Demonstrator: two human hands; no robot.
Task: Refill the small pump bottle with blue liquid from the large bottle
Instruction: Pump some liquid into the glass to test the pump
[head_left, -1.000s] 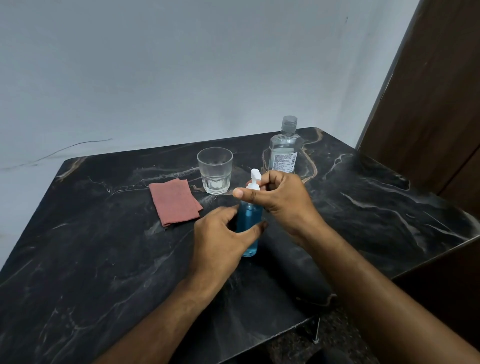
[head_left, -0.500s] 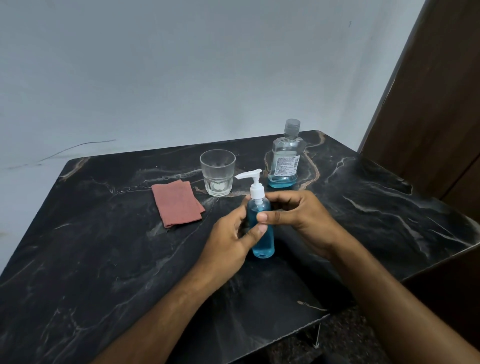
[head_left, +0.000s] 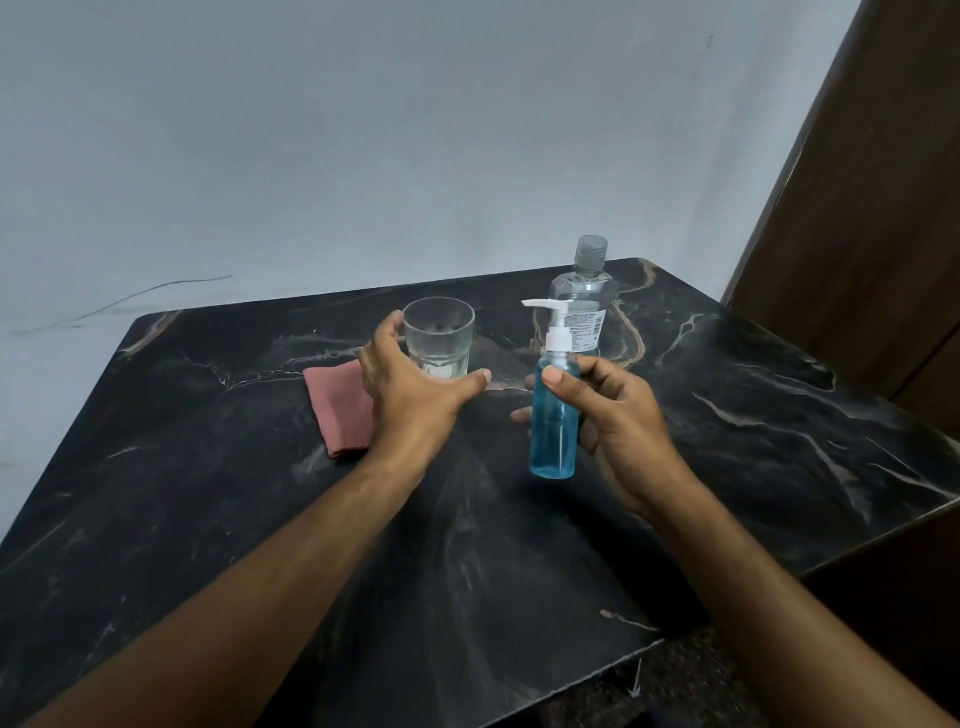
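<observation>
Right hand (head_left: 618, 415) closed around the small pump bottle (head_left: 554, 415), thumb across its front and fingers behind, holding it upright and, by appearance, lifted off the table (head_left: 208, 493) over the middle of the top. The bottle is blue nearly to the shoulder; its white pump head (head_left: 551, 322) is seated, spout pointing left. Left hand (head_left: 410, 395) open, palm down, fingers spread, reaching to the drinking glass (head_left: 439, 338); the fingertips lie at the glass's left wall, thumb stretched below its base, and whether they touch it cannot be told. A folded pink cloth (head_left: 337, 410) lies just left of the glass, partly under this hand. The large bottle (head_left: 581, 306) stands capped near the far edge, toward the far right corner, directly behind the pump bottle; its visible part looks clear.

Judged risks: the pump bottle is held by one hand alone, so unscrewing the pump would twist it loose unless the left hand returns. The reaching left hand could tip the glass toward the far edge. Since the small bottle already appears nearly full, further pouring would overflow onto the table.
</observation>
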